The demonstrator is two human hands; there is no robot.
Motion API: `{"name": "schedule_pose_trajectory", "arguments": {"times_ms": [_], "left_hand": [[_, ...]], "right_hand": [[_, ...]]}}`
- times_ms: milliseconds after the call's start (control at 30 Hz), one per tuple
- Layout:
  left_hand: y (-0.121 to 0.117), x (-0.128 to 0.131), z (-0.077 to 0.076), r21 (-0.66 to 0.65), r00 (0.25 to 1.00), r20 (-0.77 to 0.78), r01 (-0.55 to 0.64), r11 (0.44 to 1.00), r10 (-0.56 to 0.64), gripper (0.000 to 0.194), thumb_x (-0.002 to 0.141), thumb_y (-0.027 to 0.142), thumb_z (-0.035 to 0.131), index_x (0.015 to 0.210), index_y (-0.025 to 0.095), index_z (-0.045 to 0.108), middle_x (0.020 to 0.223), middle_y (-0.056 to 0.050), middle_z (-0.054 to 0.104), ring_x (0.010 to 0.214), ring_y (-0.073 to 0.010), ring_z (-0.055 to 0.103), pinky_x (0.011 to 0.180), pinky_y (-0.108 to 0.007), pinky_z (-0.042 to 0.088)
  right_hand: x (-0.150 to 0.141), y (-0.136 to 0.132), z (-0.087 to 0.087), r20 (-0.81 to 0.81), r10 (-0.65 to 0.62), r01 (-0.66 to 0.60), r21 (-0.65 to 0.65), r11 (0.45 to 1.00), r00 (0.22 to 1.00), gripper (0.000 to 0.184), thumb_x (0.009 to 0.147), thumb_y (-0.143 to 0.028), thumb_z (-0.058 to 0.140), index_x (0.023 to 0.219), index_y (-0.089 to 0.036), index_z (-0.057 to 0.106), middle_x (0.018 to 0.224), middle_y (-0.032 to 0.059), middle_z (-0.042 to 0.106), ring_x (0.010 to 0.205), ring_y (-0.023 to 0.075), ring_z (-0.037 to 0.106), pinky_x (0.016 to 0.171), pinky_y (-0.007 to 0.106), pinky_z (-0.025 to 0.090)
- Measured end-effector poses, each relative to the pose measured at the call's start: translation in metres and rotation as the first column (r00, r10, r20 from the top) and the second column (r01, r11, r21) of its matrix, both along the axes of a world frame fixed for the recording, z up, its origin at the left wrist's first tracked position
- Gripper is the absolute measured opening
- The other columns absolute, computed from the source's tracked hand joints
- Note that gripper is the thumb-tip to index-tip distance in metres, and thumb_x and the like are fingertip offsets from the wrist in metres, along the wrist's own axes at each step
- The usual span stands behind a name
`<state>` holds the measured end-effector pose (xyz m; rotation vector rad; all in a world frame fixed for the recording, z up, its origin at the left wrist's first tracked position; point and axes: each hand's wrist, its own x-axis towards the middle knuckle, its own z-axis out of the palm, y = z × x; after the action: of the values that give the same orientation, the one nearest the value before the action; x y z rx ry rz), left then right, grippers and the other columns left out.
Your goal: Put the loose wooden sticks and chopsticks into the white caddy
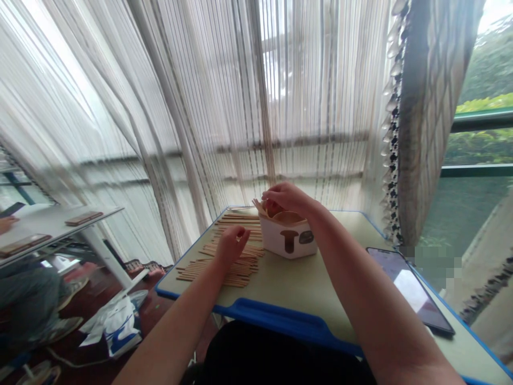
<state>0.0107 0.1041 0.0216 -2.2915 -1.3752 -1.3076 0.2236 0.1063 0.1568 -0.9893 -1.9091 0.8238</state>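
Observation:
A white box [289,238] with a dark mark on its front stands on a pale table with a blue rim [276,315]. My right hand [289,198] hovers over the box's open top, fingers curled on thin wooden sticks that poke out of it. Left of the box lies a spread of several wooden sticks [236,251]. My left hand [232,243] rests on that pile, fingers bent and pinched together over the sticks.
A dark phone [411,289] lies on the table's right side. Striped curtains hang close behind the table. At the left stands another table [52,224] with flat objects, a seated person's legs below it, and a white bag [116,321] on the floor.

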Motion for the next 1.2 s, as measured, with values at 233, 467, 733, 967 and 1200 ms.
{"name": "schedule_pose_trajectory", "arguments": {"times_ms": [233, 467, 733, 967, 1200], "left_hand": [[-0.002, 0.001, 0.002, -0.021, 1.0, -0.012, -0.004, 1.0, 0.004, 0.028, 0.085, 0.038, 0.043, 0.067, 0.018, 0.053, 0.064, -0.001, 0.054, 0.064, -0.0134, 0.047, 0.064, -0.025, 0.037], [-0.002, 0.0, 0.002, -0.03, 1.0, -0.014, -0.005, 1.0, 0.005, 0.027, 0.085, 0.036, 0.044, 0.069, 0.019, 0.055, 0.065, -0.001, 0.054, 0.065, -0.0137, 0.048, 0.066, -0.026, 0.038], [0.003, -0.002, -0.007, -0.157, 0.987, -0.156, 0.008, 0.988, -0.033, 0.009, 0.075, 0.024, 0.054, 0.074, 0.019, 0.061, 0.079, -0.004, 0.062, 0.079, -0.0178, 0.054, 0.077, -0.031, 0.04], [0.0, -0.004, -0.008, -0.312, 0.958, -0.275, -0.015, 0.95, -0.075, 0.012, 0.069, 0.021, 0.056, 0.073, 0.021, 0.068, 0.078, -0.005, 0.064, 0.076, -0.0187, 0.057, 0.075, -0.03, 0.041], [0.004, -0.007, -0.009, -0.309, 0.949, -0.304, -0.018, 0.951, -0.081, 0.012, 0.069, 0.02, 0.055, 0.073, 0.021, 0.066, 0.078, -0.004, 0.063, 0.076, -0.0184, 0.056, 0.073, -0.03, 0.041]], "right_hand": [[-0.01, 0.001, -0.005, 0.026, -0.047, 0.046, 0.043, 0.998, 0.999, 0.024, 0.078, -0.03, 0.054, 0.062, -0.015, 0.064, 0.054, 0.0019, 0.06, 0.043, 0.0073, 0.049, 0.043, 0.021, 0.036], [-0.011, -0.001, -0.006, 0.094, -0.023, 0.015, 0.089, 0.996, 0.995, 0.044, 0.083, -0.052, 0.044, 0.068, -0.016, 0.065, 0.047, -0.0016, 0.051, 0.04, 0.0066, 0.04, 0.042, 0.022, 0.03], [-0.01, -0.008, -0.002, 0.023, 0.062, -0.065, 0.131, 0.989, 0.998, 0.033, 0.075, -0.029, 0.061, 0.107, -0.02, 0.062, 0.095, 0.0055, 0.066, 0.068, 0.0113, 0.057, 0.058, 0.023, 0.044], [-0.009, -0.005, -0.001, 0.071, 0.083, -0.093, 0.154, 0.984, 0.994, 0.025, 0.075, -0.022, 0.058, 0.098, -0.02, 0.067, 0.086, 0.005, 0.069, 0.071, 0.0136, 0.06, 0.065, 0.027, 0.047], [-0.012, -0.01, 0.004, 0.088, 0.025, -0.042, 0.196, 0.98, 0.996, 0.026, 0.075, -0.024, 0.059, 0.1, -0.018, 0.066, 0.086, 0.0049, 0.069, 0.074, 0.0139, 0.06, 0.068, 0.027, 0.047]]}}
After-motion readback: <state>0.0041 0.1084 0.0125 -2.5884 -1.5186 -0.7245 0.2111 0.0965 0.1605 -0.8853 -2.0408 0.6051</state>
